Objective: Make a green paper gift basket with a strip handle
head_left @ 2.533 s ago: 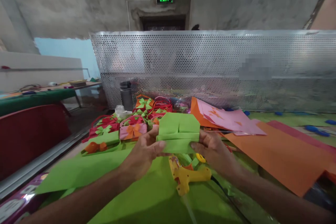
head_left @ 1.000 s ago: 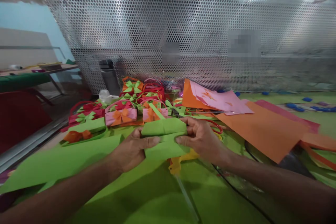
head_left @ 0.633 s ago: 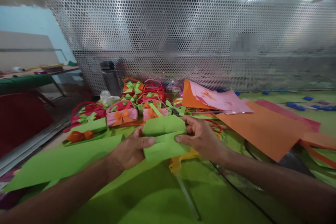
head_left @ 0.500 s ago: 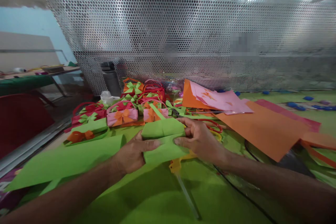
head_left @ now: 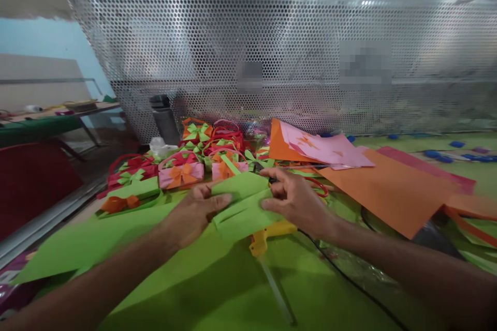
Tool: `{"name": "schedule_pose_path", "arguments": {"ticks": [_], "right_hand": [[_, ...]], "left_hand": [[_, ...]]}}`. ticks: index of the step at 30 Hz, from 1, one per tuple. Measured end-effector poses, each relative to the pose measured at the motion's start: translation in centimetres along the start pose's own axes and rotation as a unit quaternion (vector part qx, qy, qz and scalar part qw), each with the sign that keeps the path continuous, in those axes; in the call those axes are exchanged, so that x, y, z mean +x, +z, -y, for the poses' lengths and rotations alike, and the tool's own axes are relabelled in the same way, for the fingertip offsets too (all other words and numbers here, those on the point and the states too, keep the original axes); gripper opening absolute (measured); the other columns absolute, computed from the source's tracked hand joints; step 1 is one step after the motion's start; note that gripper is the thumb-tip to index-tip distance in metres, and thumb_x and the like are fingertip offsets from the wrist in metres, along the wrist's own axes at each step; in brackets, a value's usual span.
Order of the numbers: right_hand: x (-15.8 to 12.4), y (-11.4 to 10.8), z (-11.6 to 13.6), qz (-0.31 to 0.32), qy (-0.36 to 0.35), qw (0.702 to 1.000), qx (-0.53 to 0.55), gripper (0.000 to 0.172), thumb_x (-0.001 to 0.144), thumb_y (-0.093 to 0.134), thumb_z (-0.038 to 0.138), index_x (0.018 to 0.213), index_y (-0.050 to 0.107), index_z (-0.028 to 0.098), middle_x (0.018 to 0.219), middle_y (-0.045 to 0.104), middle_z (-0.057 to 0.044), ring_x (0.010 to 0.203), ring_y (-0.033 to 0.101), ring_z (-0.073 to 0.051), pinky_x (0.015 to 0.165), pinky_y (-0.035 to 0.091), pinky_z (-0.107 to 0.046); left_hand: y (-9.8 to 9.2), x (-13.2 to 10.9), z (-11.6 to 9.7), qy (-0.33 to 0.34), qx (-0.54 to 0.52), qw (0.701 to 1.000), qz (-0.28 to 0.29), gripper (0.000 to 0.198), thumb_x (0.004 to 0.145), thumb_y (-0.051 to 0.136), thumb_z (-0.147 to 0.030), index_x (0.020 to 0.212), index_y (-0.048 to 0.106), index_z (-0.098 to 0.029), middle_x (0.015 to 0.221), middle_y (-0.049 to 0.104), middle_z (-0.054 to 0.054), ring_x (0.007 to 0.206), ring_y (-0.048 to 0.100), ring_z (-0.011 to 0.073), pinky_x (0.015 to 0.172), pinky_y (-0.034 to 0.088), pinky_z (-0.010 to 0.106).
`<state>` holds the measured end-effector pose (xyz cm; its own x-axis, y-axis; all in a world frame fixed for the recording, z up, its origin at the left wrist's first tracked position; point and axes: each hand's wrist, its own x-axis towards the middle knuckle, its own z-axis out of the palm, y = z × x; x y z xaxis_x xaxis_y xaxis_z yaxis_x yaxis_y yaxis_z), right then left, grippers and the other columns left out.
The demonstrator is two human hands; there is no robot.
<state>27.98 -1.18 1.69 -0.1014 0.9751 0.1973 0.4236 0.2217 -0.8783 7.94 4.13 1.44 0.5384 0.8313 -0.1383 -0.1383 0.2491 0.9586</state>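
Note:
A folded green paper piece (head_left: pixel 244 212), its flaps slightly apart, is held in the air between both hands. On its left edge my left hand (head_left: pixel 192 214) is closed, thumb on top and fingers beneath. At the right edge, my right hand (head_left: pixel 301 201) pinches the piece between thumb and curled fingers. Just below lies a yellow glue gun (head_left: pixel 266 235), partly hidden by the paper, with a clear glue stick (head_left: pixel 276 289) reaching toward me. Small paper bags with bows, such as a pink one (head_left: pixel 171 175), stand beyond my hands.
A large green sheet (head_left: pixel 89 235) lies left, beside a green bag with an orange bow (head_left: pixel 120 203). Orange sheets (head_left: pixel 392 186) and pink sheets (head_left: pixel 322 145) spread right. A dark bottle (head_left: pixel 165 124) stands before a perforated metal panel (head_left: pixel 233 36). A black cable (head_left: pixel 349 279) crosses the green table.
The folded green piece has tilted, and its lower flap now shows creases and a gap. Both hands shifted slightly with it, and my right fingers curled more.

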Motion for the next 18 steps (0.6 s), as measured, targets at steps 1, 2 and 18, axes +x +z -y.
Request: {"name": "schedule_pose_path", "arguments": {"ticks": [1, 2, 18], "right_hand": [[-0.1, -0.2, 0.2, -0.009, -0.009, 0.998, -0.060, 0.051, 0.069, 0.060, 0.016, 0.118, 0.046, 0.020, 0.051, 0.046, 0.010, 0.044, 0.038, -0.007, 0.043, 0.026, -0.019], [-0.2, -0.4, 0.5, -0.012, -0.014, 0.993, -0.115, 0.054, 0.069, 0.060, 0.016, 0.121, 0.045, 0.020, 0.050, 0.044, 0.010, 0.044, 0.037, -0.008, 0.044, 0.025, -0.020], [-3.9, 2.2, 1.3, 0.002, -0.183, 0.952, -0.247, 0.068, 0.075, 0.061, 0.028, 0.136, 0.033, 0.022, 0.077, 0.068, -0.005, 0.068, 0.060, -0.022, 0.060, 0.042, -0.032]], "left_hand": [[-0.4, 0.1, -0.5, 0.021, 0.026, 0.999, 0.006, 0.034, 0.065, 0.073, -0.025, 0.098, 0.067, -0.019, 0.092, 0.072, 0.006, 0.080, 0.067, 0.0196, 0.069, 0.051, 0.027], [-0.8, 0.1, -0.9, 0.044, 0.057, 0.997, 0.008, 0.038, 0.065, 0.073, -0.025, 0.102, 0.065, -0.020, 0.101, 0.070, 0.007, 0.090, 0.065, 0.0205, 0.076, 0.050, 0.027], [1.8, -4.2, -1.0, 0.226, 0.417, 0.879, 0.035, 0.011, 0.066, 0.069, -0.018, 0.075, 0.074, -0.022, 0.065, 0.071, -0.002, 0.058, 0.062, 0.0150, 0.050, 0.044, 0.018]]}}
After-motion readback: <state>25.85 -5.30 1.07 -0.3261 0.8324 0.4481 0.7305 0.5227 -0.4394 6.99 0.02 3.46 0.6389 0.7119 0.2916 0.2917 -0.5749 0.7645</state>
